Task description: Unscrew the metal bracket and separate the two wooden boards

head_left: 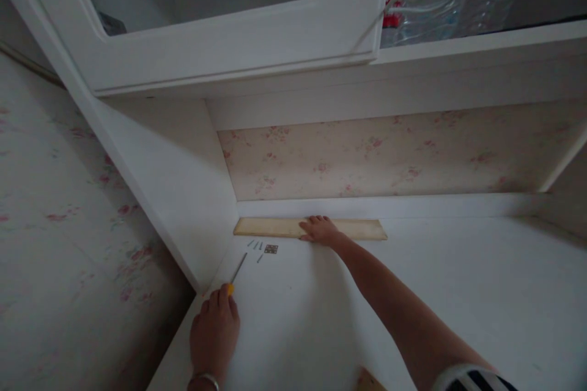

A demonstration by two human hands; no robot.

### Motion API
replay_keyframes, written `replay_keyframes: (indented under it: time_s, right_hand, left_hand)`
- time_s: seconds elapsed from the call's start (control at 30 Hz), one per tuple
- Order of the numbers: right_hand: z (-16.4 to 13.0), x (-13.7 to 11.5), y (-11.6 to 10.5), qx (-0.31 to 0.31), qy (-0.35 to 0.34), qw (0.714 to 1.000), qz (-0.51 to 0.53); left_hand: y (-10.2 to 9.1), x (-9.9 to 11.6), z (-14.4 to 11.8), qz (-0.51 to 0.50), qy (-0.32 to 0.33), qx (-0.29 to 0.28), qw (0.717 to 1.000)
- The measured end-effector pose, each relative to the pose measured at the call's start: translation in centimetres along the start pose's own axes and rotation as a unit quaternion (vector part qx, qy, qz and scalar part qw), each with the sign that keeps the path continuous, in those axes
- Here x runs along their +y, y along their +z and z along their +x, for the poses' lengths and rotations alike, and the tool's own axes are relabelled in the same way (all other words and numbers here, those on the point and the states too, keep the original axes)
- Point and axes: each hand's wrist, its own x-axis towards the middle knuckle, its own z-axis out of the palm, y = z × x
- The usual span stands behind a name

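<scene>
My left hand (214, 333) is closed round the yellow handle of a screwdriver (238, 269), its metal shaft pointing away along the white surface. Farther back, my right hand (318, 230) lies across a long, pale wooden board (270, 227), with its fingers at the far edge and the thumb by the near edge. The board rests flat near the back ledge. Between the screwdriver tip and the board lie several small screws (255, 245) and a dark metal hinge (271, 249) with holes.
A white side panel (178, 183) bounds the desktop (435, 293) on the left. Overhead hangs a cabinet with a framed door (238, 43); plastic bottles (440, 0) stand on its open shelf. Part of another wooden piece (369, 380) shows at the bottom edge.
</scene>
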Motion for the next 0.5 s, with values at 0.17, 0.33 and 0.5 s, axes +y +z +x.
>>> replay_keyframes:
  time_s: [0.17,0.33,0.5]
  right_hand:
    - [0.2,-0.4,-0.4,0.018,0.004,0.999,0.027]
    - [-1.1,-3.1,-1.7,0.032,0.04,0.997,0.063]
    - [-5.6,-4.7,-4.0,-0.035,0.013,0.988,0.148]
  left_hand:
    - [0.2,-0.1,0.1,-0.002,-0.001,0.006,1.0]
    - [0.1,-0.1,0.2,-0.015,-0.006,0.011,1.0]
    - [0.0,0.0,0.0,-0.018,-0.009,0.024,0.999]
